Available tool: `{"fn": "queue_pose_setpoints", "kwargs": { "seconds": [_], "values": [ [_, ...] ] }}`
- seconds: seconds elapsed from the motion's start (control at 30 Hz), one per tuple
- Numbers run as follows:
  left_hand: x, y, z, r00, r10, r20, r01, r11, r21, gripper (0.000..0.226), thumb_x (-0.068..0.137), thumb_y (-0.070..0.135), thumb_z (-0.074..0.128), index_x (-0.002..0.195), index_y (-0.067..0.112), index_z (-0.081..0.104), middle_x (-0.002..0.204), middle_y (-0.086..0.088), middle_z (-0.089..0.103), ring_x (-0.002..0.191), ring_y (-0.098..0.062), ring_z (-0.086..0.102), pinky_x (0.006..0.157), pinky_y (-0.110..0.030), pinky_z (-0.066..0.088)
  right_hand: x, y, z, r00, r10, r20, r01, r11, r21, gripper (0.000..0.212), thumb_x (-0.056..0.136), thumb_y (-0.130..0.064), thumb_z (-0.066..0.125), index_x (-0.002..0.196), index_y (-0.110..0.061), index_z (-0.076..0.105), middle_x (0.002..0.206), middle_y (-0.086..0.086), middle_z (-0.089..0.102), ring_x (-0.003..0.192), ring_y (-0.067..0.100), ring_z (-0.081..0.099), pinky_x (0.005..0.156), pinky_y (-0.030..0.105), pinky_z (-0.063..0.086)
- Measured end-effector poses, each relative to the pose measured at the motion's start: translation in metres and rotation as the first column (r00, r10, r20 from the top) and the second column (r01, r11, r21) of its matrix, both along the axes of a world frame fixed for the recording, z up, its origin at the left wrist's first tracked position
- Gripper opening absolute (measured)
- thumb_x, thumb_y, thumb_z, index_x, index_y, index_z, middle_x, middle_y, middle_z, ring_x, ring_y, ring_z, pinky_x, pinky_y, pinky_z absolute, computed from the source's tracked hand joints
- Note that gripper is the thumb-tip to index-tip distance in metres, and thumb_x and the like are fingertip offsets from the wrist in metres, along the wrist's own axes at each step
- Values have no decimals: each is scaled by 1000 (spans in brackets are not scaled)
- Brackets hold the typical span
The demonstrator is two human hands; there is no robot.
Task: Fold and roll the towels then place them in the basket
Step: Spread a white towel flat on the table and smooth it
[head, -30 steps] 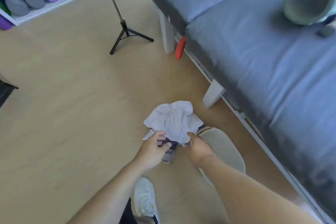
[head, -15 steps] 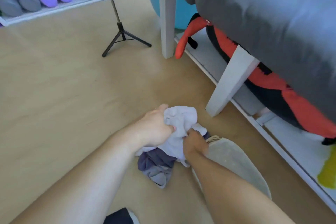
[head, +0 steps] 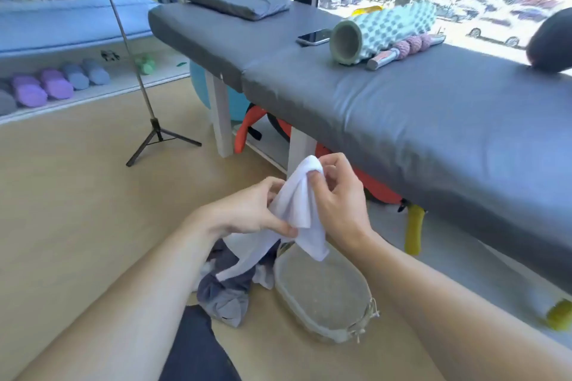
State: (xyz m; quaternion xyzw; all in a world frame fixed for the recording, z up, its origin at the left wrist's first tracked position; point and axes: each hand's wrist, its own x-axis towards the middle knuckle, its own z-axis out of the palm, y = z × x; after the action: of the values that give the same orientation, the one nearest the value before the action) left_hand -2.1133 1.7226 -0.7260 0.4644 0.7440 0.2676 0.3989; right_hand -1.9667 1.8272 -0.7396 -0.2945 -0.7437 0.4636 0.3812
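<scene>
I am now holding the white towel [head: 298, 210], lifted off the floor pile [head: 229, 291], pinching it with left hand [head: 247, 213] and right hand [head: 339, 198], readying the first fold.

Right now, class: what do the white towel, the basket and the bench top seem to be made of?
White towel: soft matte cloth; it drapes and creases.
Basket: probably stiff grey-beige fabric or felt; dull, with a tied cord.
Bench top: likely grey vinyl or leatherette; a smooth, faint sheen.

Towel pile [head: 227, 294] on floor, left of basket [head: 322, 297] — bench [head: 402, 120] right; tripod [head: 158, 136] behind-left.
</scene>
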Motion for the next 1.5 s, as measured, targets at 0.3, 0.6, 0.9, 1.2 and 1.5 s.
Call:
{"fn": "queue_pose_setpoints", "kwargs": {
  "seconds": [0.3, 0.6, 0.9, 1.2, 1.5],
  "values": [
    [112, 12, 40, 912, 142, 384, -306, 861, 407, 30, 94, 46, 61, 112, 26, 73, 107, 7, 77, 105, -13, 71, 98, -43, 54, 100, 0, 65, 999, -27, 18, 28, 1000, -4, 56, 85, -54, 73, 133, -41, 48, 119, -14, 66, 101, 5, 67, 90, 32, 55],
    [137, 28, 44, 921, 79, 381, -252, 867, 430, 39, 108, 35, 34, 115, 22, 70, 99, 3, 76, 89, -5, 72, 71, -20, 58, 145, -4, 60, 921, 2, 390, -125, 949, 291, 64, 86, -42, 71, 145, -35, 47, 153, -22, 37, 136, -3, 39, 113, 32, 40],
    [137, 56, 29, 996, -61, 70, 25, 902, 430, 87, 81, 78, 40, 87, -6, 64, 77, -24, 64, 67, -22, 53, 67, -41, 39, 166, 2, 72, 808, -363, 464, 68, 840, 539, 29, 91, -21, 43, 105, -24, 68, 111, -19, 65, 120, 8, 47, 88, 32, 47],
    [149, 65, 28, 974, -81, -212, 190, 801, 568, 16, 89, 12, 55, 83, 22, 66, 77, 5, 68, 69, -17, 62, 59, -35, 48, 207, 20, 137, 767, -485, 420, 235, 822, 520, 31, 82, -10, 38, 72, -29, 61, 71, -9, 65, 79, 20, 61, 67, 36, 52],
    [144, 78, 7, 939, -98, -331, 253, 848, 465, 14, 75, 10, 45, 62, 8, 40, 53, -2, 41, 56, -13, 30, 57, -34, 25, 265, 19, 204, 387, -739, 551, 42, 612, 790, 27, 86, -19, 42, 81, -28, 67, 91, 6, 64, 82, 35, 57, 57, 34, 35]
  ]
}}
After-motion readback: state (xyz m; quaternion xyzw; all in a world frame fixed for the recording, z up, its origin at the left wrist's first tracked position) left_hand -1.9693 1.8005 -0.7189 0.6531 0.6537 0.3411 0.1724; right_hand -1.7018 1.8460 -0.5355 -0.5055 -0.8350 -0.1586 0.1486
